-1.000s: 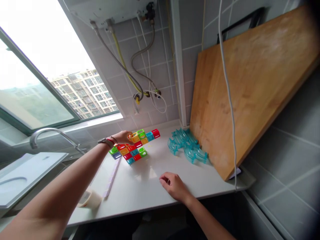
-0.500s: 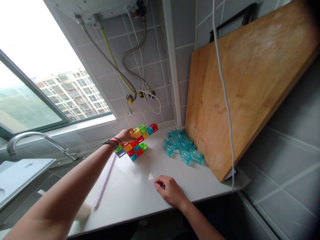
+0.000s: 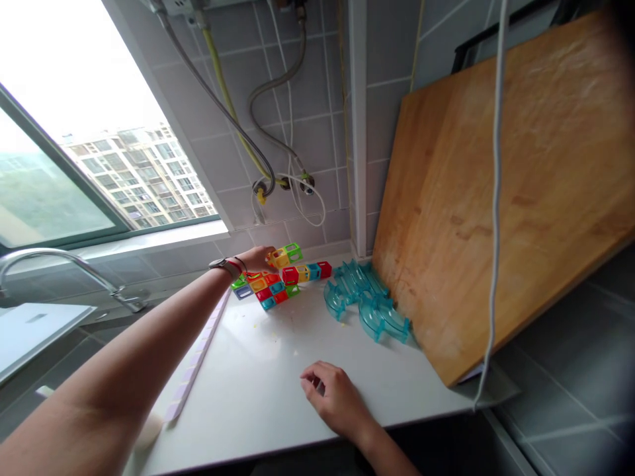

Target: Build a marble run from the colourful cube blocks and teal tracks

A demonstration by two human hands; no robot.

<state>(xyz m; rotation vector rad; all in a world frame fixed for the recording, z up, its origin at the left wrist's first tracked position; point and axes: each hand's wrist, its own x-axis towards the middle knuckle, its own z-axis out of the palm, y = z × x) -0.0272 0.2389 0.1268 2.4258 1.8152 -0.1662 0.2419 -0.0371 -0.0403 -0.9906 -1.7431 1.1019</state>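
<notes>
My left hand [image 3: 258,258] reaches to the back of the counter, its fingers closed on the yellow end of a short row of see-through toy blocks [image 3: 286,254] in yellow and green. Just below that row is a separate strip of blocks [image 3: 307,272] in red, yellow and blue. Under and beside the hand lies a bigger cluster of colored blocks [image 3: 270,291], partly covered by the fingers. My right hand [image 3: 330,396] rests near the counter's front edge. Its fingers are loosely curled, thumb against them, with nothing visible inside.
Clear teal curved track pieces [image 3: 367,297] lie right of the blocks. A large wooden board [image 3: 496,198] leans against the right wall, a white cable [image 3: 496,165] hanging before it. A pale purple strip [image 3: 196,360] lies at left, beside the sink and faucet [image 3: 74,261].
The strip with red ends has come apart from the yellow and green row and sits lower. My left hand keeps hold of that row. The view has shifted; my right hand stays curled.
</notes>
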